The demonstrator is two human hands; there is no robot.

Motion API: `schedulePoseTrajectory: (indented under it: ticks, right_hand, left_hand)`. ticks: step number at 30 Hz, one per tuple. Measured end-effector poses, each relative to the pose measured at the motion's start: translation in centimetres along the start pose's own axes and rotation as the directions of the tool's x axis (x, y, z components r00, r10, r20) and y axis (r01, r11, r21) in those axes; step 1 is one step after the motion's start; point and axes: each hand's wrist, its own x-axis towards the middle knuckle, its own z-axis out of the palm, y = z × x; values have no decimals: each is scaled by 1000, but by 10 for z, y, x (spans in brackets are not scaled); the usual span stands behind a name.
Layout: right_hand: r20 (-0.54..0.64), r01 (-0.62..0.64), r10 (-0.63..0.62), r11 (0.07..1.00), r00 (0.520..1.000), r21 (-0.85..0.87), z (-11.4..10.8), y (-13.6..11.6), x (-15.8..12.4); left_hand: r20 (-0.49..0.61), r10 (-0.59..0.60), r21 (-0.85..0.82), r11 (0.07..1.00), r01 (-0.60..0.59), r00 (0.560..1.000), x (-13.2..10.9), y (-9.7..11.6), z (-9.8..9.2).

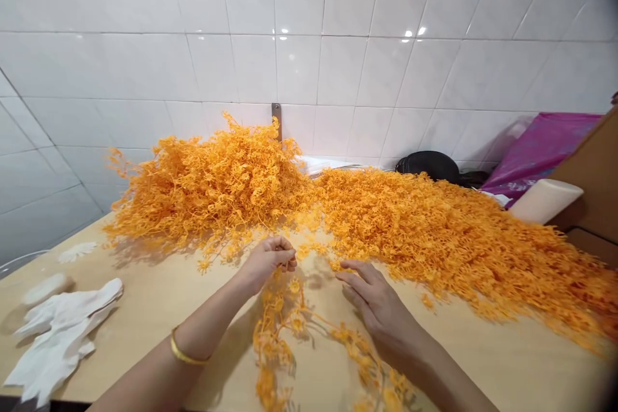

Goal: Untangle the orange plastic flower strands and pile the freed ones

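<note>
Left hand curled, pinching an orange flower sprig trailing to the worktop's near edge; right hand spread flat, fingertips near the heaped orange sprigs along the back edge; white cloth gloves by the left edge.

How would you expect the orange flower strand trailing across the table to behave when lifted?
The orange flower strand probably feels light and floppy, since it lies in loose curves. Its thin, branching stems likely snag, judging by the tangled heap, and may be fragile.
</note>
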Motion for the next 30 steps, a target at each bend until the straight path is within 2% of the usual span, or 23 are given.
schedulePoseTrajectory:
  ticks: [2, 4, 7, 10, 12, 14, 15, 18, 19, 21, 25, 28, 30]
  right_hand:
    - [31, 73, -68, 982, 997, -173, 7, 9, 13]
    - [96, 138, -115, 950, 989, -279, 17, 19, 29]
    - [129, 148, -106, 911, 986, -385, 30, 42, 59]
    - [41, 38, -20, 868, 999, -496, 36, 72, 87]
    - [-37, -60, 47, 836, 998, -545, 36, 90, 102]
    - [-91, -126, 90, 817, 992, -563, 34, 102, 111]
    - [-108, -149, 106, 815, 988, -561, 33, 106, 114]
    - [-113, -200, 166, 835, 980, -513, 30, 106, 121]
    - [-112, -218, 187, 851, 976, -477, 29, 104, 123]
    - [-118, -242, 212, 888, 970, -392, 25, 98, 127]
    - [-209, -228, 182, 948, 961, -223, 4, 81, 137]
    - [-337, -195, 178, 981, 924, -16, -19, 64, 145]
    - [-313, -144, 195, 973, 930, 178, -29, 52, 148]
  left_hand:
    - [19, -35, -181, 983, 38, 999, -2, 13, -11]
    - [26, -53, -294, 954, 58, 998, 2, 24, -18]
    - [47, -15, -309, 951, 29, 999, 18, 30, -16]
    - [12, 8, -145, 989, -6, 1000, 39, 25, 0]
    - [-51, 30, 55, 998, -27, 998, 53, 19, 14]
    - [-141, 130, 335, 939, -76, 981, 62, 14, 26]
    - [-184, 206, 491, 866, -91, 961, 65, 12, 31]
    - [-220, 390, 826, 562, -41, 894, 69, 7, 38]
    - [-209, 408, 875, 483, -16, 889, 70, 6, 37]
    - [-184, 404, 920, 393, 12, 896, 70, 4, 35]
    - [-196, 383, 937, 345, 57, 903, 71, 3, 28]
    - [-203, 367, 936, 345, 70, 908, 72, 2, 27]
    - [-204, 363, 935, 348, 71, 909, 72, 1, 28]
